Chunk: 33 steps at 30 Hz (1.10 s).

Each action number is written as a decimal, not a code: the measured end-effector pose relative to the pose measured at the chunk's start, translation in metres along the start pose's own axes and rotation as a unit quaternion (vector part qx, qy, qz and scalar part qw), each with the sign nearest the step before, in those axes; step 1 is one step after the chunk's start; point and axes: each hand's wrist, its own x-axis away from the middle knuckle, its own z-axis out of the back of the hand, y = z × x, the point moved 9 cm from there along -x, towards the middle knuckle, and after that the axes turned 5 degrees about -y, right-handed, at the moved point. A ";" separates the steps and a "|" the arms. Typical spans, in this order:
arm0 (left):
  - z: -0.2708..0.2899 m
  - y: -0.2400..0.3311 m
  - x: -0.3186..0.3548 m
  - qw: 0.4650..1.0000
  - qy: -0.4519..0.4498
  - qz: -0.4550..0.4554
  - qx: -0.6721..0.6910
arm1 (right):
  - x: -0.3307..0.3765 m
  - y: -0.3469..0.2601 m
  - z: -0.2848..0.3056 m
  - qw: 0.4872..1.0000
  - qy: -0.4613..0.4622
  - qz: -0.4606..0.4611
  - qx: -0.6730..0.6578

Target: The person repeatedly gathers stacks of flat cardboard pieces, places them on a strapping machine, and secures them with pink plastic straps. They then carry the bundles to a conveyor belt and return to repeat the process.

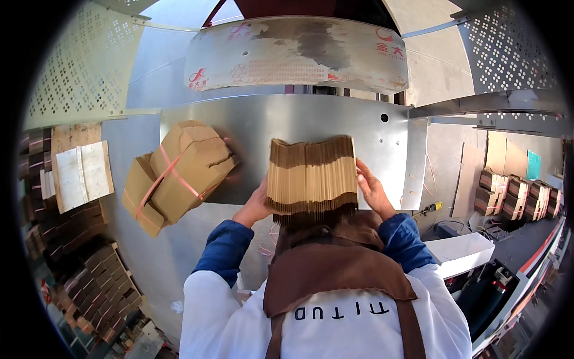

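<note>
Between my two hands stands a thick stack of brown cardboard blanks (312, 176), on edge with many thin edges facing up, at the near side of a shiny metal table (251, 125). My left hand (256, 203) presses on the stack's left side, its fingertips partly hidden behind the cardboard. Against the right side lies my right hand (372, 188), fingers bent along the edge. The stack's upper and lower ends look wavy and darker. To the left, a bundle of folded cardboard (194, 158) tied with pink strap sits tilted, overhanging the table's left corner.
Beyond the table is a worn metal panel (269, 57) with red print. Perforated guards (89, 66) rise at both sides. Strapped cardboard bundles (517, 197) are piled on the right floor, and more cardboard stacks (110, 287) at lower left. A white box (463, 251) stands near my right elbow.
</note>
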 end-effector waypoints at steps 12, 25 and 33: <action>0.029 0.069 -0.049 0.981 0.009 0.013 0.194 | -0.032 -0.034 0.055 0.989 0.053 -0.017 0.138; -0.013 0.087 -0.149 0.848 -0.266 0.317 0.332 | -0.061 0.025 0.146 0.952 -0.068 -0.229 0.194; -0.019 0.141 -0.153 0.923 -0.117 0.091 0.354 | -0.046 -0.022 0.171 0.955 0.034 -0.055 0.290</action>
